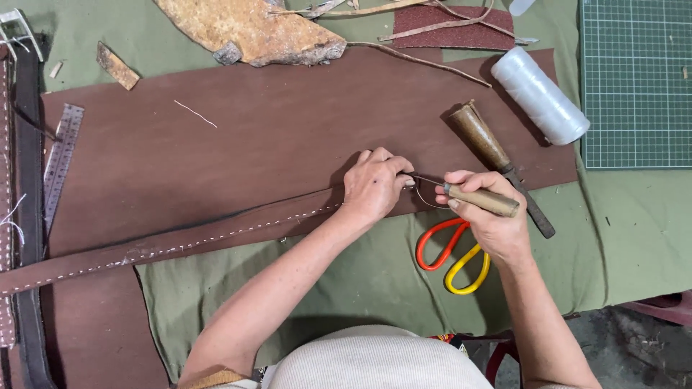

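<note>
A long brown leather strap [180, 245] with a row of white stitches lies across a large brown leather sheet [238, 137]. My left hand [373, 186] pinches the strap's right end with closed fingers. My right hand [484, 216] grips a wooden-handled awl [481, 199], its point aimed left at the strap end beside my left fingers. A thin thread loops between the two hands.
Orange and yellow scissors [454, 252] lie under my right hand. A wooden-handled tool [497, 158] and a white thread spool [540, 94] sit to the right, a green cutting mat [638, 79] beyond. A metal ruler [61, 162] lies left; leather scraps [252, 29] lie at the top.
</note>
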